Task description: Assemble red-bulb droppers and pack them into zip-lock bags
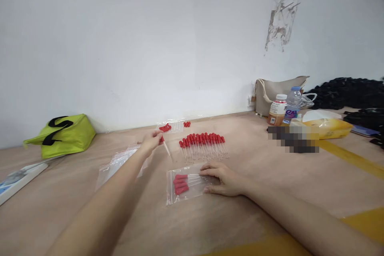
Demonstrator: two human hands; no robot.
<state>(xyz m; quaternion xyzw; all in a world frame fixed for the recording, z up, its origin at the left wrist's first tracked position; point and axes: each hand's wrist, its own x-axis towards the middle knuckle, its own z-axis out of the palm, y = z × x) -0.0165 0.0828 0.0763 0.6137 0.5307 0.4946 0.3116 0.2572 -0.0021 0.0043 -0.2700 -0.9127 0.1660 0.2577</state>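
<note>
Right hand [222, 180] on dropper bag [193, 191]

A makeshift packing bench, set against a plain white wall [150, 40]; whether it belongs to a home or a small workshop cannot be determined. Handwork is indicated by the row of red-bulbed droppers [204, 140] and the clear plastic bags [117, 164] laid out on brown sheeting [144, 224], by which the surface is covered. Informal use is suggested by the damaged wall patch [283, 12], beige handbag [261, 102] and drink bottle [277, 111].
</note>
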